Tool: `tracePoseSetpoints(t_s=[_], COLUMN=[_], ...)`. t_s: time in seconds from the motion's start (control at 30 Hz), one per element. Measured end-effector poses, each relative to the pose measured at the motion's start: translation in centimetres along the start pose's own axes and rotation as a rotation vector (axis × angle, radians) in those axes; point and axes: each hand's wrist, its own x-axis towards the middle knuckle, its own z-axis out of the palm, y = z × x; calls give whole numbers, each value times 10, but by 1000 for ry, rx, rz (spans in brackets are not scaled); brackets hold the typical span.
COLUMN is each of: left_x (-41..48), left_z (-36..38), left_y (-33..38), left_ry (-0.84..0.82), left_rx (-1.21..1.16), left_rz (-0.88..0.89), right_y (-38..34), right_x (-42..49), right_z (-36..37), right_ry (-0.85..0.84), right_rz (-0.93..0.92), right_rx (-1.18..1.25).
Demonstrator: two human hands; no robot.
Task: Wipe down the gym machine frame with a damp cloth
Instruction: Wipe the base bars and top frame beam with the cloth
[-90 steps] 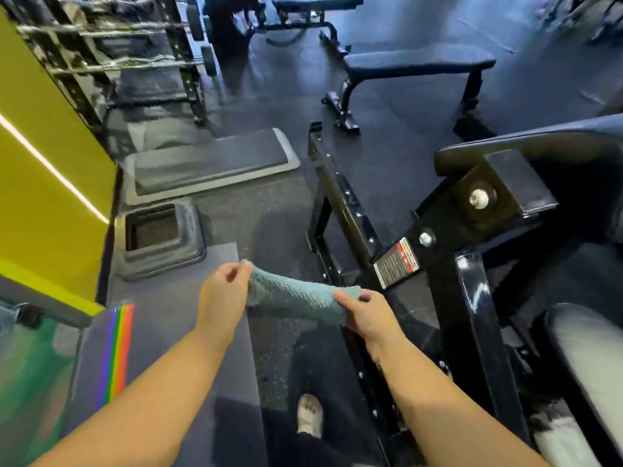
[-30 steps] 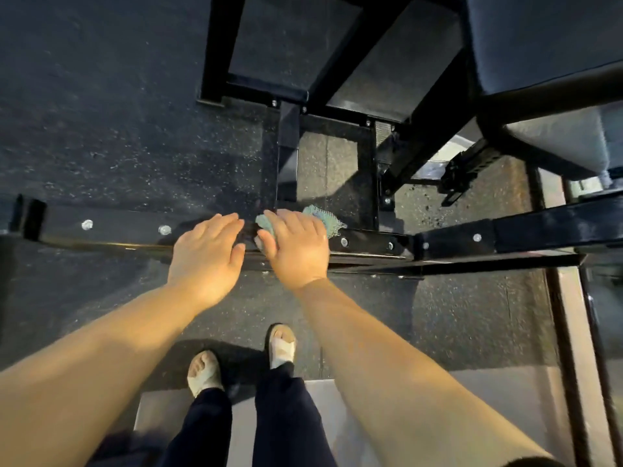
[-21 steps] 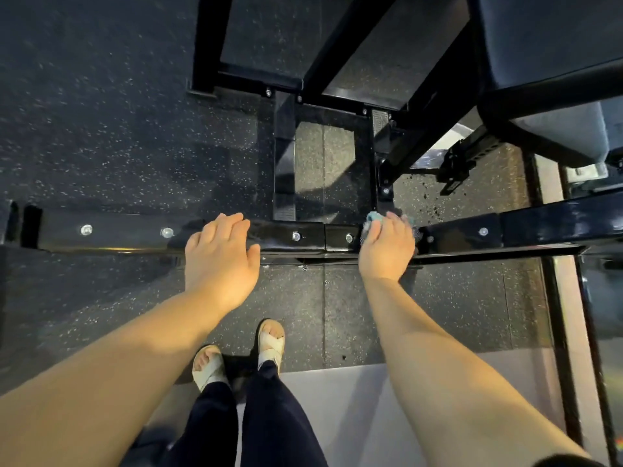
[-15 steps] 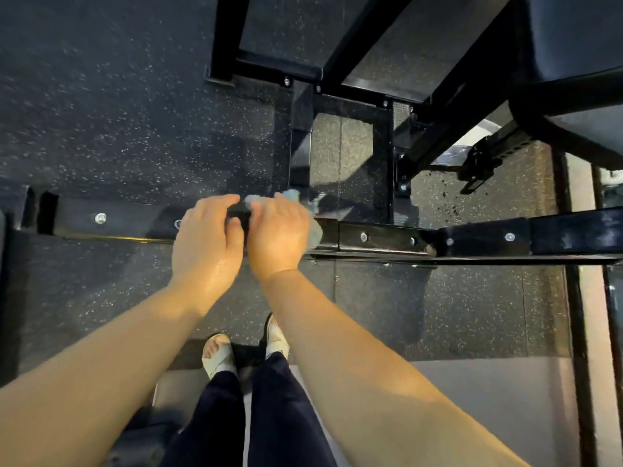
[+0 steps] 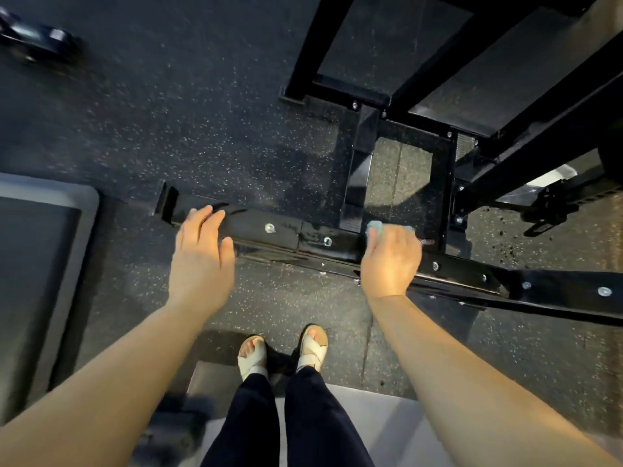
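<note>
Two hands work the low black frame rail [image 5: 283,232] across the middle of the picture. Our right hand [image 5: 391,261], centre-right, curls its fingers over the bunched blue cloth [image 5: 375,227] and presses it onto the rail's top face. This grip keeps the damp cloth wadded, so pressure falls on one patch. The forearm runs down to the lower right. Our left hand [image 5: 202,251], centre-left, lies with straight, slightly spread fingers on the rail near its open end and holds nothing. We judge it a brace for the stoop. Between the hands the rail shows a glossy patch, probably moisture. Speckled rubber floor [image 5: 168,112] surrounds the frame, and a grey mat [image 5: 50,230] sits at the left edge.
</note>
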Motion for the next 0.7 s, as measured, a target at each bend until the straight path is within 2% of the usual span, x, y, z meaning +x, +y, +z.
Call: tracePoseSetpoints(t_s=[0.1, 0.2, 0.27, 0.3, 0.4, 0.47, 0.6, 0.7], left_x=[-1, 1, 3, 3, -2, -5, -9, -14], left_z=[-14, -25, -28, -29, -23, -17, 7, 28], left_y=[-3, -17, -23, -24, -18, -7, 25, 49], left_ry=[123, 178, 186, 190, 196, 153, -13, -131], left_rx=[-136, -219, -234, -230, -197, -150, -57, -22], left_rz=[-114, -186, -183, -176, -140, -77, 135, 167], right_y=[-110, -205, -231, -228, -168, -102, 49, 85], right_x=[12, 13, 12, 13, 11, 8, 3, -8], right_z=[3, 19, 27, 31, 31, 27, -7, -29], right_ry=[-90, -265, -383, -390, -324, -196, -217, -85], right_rz=[-173, -479, -578, -608, -667, -584, -290, -28], right_rx=[82, 129, 132, 127, 233, 274, 50, -53])
